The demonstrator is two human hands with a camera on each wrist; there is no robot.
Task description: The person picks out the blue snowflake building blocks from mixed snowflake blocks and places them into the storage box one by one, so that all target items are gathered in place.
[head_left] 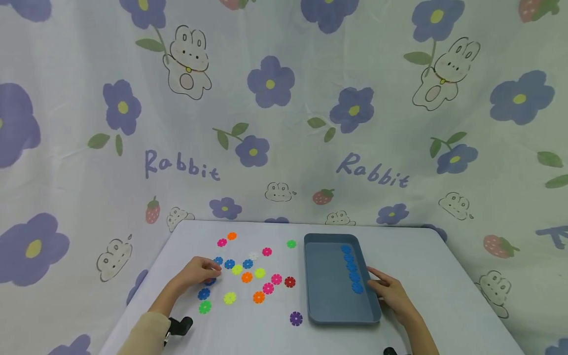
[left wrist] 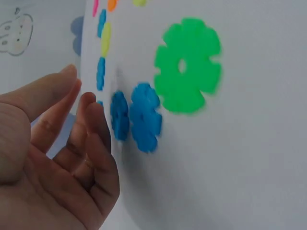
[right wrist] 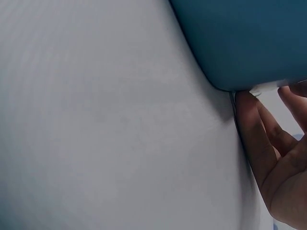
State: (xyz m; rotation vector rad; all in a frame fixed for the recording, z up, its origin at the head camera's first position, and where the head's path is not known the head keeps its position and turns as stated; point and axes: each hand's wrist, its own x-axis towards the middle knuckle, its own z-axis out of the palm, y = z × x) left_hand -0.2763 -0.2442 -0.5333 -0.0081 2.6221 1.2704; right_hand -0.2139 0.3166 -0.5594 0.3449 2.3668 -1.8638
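My left hand [head_left: 197,271] hovers over the left side of the table, among several blue flower-shaped discs [head_left: 203,294]. In the left wrist view its thumb and bent fingers stand a little apart, with nothing between them. Two blue discs [left wrist: 145,117] lie just past those fingertips, and a green disc [left wrist: 192,67] is farther right. At the right side of a grey-blue tray [head_left: 326,296], my right hand [head_left: 395,296] touches the outer wall with its fingertips. Inside the tray, several blue discs [head_left: 352,266] form a column along the right side.
Loose discs in several colours spread between the left hand and the tray, among them an orange disc [head_left: 259,297], a dark red disc [head_left: 290,282] and a purple disc [head_left: 296,318]. A patterned curtain [head_left: 275,123] hangs behind the white table [head_left: 248,335].
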